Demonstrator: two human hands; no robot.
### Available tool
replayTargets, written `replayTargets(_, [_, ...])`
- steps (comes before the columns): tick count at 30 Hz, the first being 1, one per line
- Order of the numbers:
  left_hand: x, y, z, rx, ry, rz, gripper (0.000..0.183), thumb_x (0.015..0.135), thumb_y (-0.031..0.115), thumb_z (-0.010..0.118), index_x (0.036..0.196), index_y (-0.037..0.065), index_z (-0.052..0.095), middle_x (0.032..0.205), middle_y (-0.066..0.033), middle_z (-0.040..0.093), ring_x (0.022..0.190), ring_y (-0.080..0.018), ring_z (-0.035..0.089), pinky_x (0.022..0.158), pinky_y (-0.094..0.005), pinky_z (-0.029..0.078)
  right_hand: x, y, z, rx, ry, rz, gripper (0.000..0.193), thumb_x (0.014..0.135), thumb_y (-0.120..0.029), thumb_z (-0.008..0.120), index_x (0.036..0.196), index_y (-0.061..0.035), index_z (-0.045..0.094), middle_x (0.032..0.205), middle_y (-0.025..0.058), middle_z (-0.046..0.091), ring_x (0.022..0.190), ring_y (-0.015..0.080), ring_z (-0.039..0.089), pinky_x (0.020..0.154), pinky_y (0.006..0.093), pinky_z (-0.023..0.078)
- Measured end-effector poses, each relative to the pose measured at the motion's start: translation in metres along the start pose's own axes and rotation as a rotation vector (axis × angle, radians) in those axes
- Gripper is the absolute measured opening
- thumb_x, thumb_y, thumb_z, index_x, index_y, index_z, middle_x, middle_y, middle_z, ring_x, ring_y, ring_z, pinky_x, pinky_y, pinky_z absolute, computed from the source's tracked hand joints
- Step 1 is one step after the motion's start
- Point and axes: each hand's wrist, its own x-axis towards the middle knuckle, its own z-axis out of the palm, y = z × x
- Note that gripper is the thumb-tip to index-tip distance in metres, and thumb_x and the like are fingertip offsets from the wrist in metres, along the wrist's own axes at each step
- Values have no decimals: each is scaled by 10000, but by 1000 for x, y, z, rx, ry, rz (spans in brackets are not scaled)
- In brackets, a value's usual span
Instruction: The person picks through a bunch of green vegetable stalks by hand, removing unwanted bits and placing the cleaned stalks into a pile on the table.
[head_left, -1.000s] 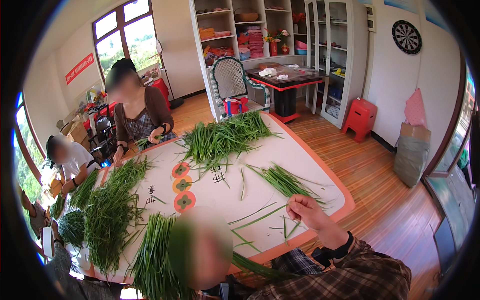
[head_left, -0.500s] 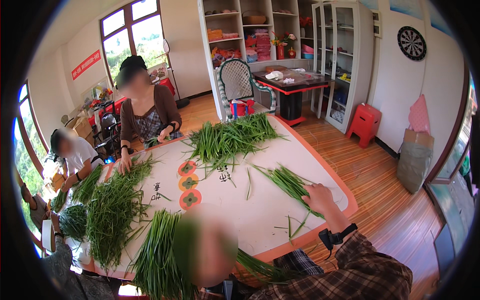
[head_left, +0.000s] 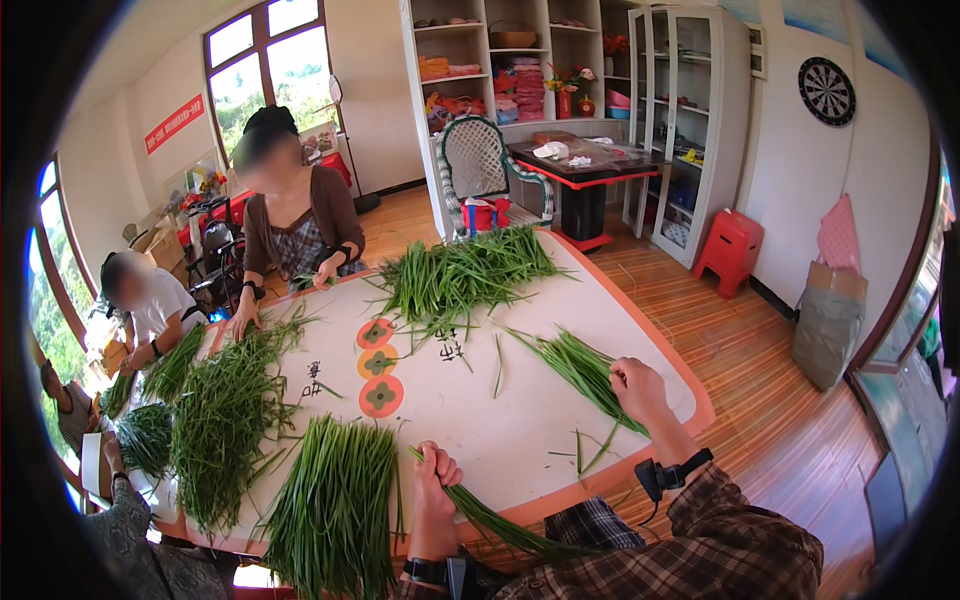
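My left hand (head_left: 436, 482) is closed round a small bunch of long green chives (head_left: 500, 522), near the front edge of the table. Their leaves trail down to the right over my lap. On the right side of the table my right hand (head_left: 640, 388) is closed, fingertips pinched, at the edge of a loose bundle of chives (head_left: 570, 362). Whatever is between those fingertips is too small to make out. Left of my left hand lies a thick, neatly aligned pile of chives (head_left: 335, 505), reaching over the table's front edge.
The pale table (head_left: 500, 440) has an orange border. A tangled green heap (head_left: 225, 430) covers its left side; another chive pile (head_left: 460, 275) lies at the far edge. A co-worker's hand (head_left: 246, 315) rests at the heap; others sit at left. A red stool (head_left: 730, 252) stands at right.
My right hand has lifted slightly and its fingers have drawn into a pinch. My left hand, hidden behind a blur before, now shows with chives in it.
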Motion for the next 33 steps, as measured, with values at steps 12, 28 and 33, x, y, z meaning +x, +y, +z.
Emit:
replayTargets(12, [7,-7,-10,-267,67,-159,144,893,277,416,881,143,467,516,40,303,411,-43,235,387,-184,200,6,-19,-17,691,175,35,63,806,-20,514,864,2,507,645,25,493,565,66,451,520,204,385])
replayTargets(28, [11,-13,-17,-291,-52,-134,115,857,184,488,921,89,494,530,24,346,417,-55,276,394,-200,237,11,-17,-14,-291,-120,-148,268,752,-183,535,1010,-113,548,1041,46,537,988,231,469,846,395,359])
replayTargets(33, [10,-10,-16,-301,-62,-119,101,854,175,490,910,91,494,533,16,359,416,-64,280,396,-211,244,56,-41,27,-259,-235,-221,236,765,-187,512,981,-111,566,1040,64,542,967,243,491,794,399,401])
